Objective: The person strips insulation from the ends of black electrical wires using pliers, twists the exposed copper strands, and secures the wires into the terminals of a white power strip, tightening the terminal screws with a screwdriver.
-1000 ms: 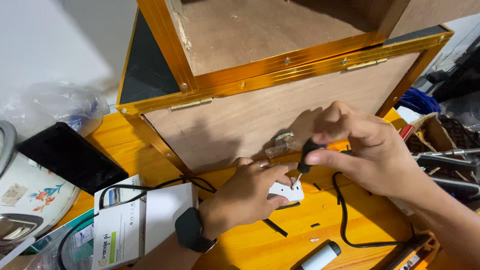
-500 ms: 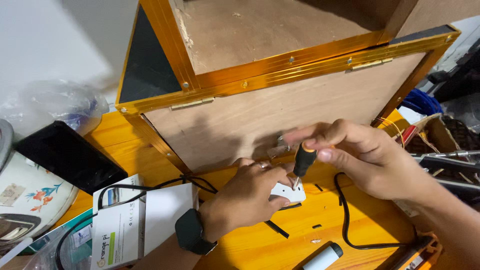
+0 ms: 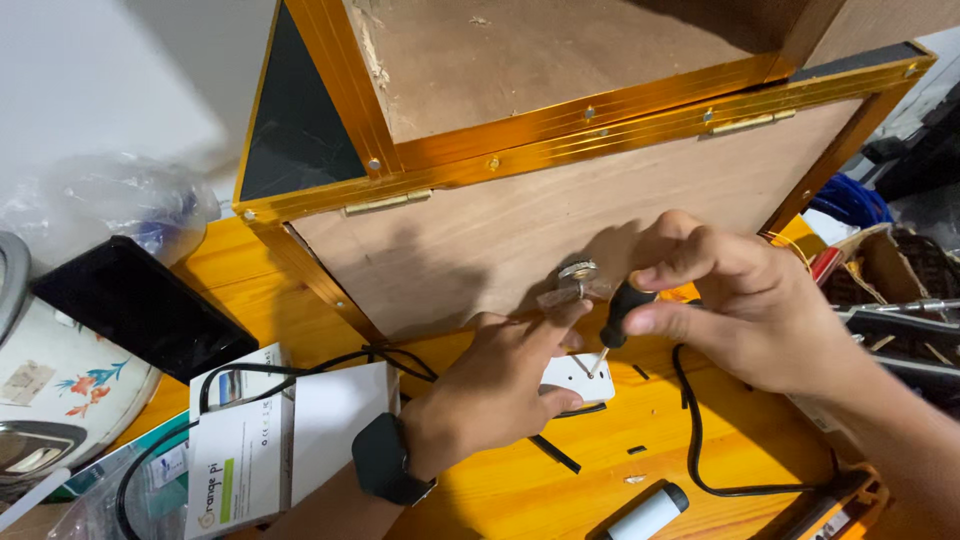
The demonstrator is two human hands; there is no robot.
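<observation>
In the head view, a small white plastic part (image 3: 577, 378) is pinned flat on the orange wooden worktop (image 3: 700, 440) by the left hand (image 3: 500, 395), whose fingers (image 3: 560, 320) are clenched down over its near and left edges, the index stretched up toward a round metal knob (image 3: 578, 270) on the brown panel of a gold-framed cabinet (image 3: 450, 230). A small screwdriver (image 3: 615, 325) with a black handle is grasped in the fingers of the right hand (image 3: 740, 300) — thumb below, index curled over the top. Its long axis is tilted, handle up and to the right, thin shaft running down and to the left, so that the tip is set on the upper face of the white part, just right of the left thumb. The right hand is thus the nearer to the tool's working end from above, the left from the side. A black cable (image 3: 690, 430) is looped on the worktop beside it — apart from the part. A white box (image 3: 290, 440) and a black phone (image 3: 140, 305) are seen well off to the left.
</observation>
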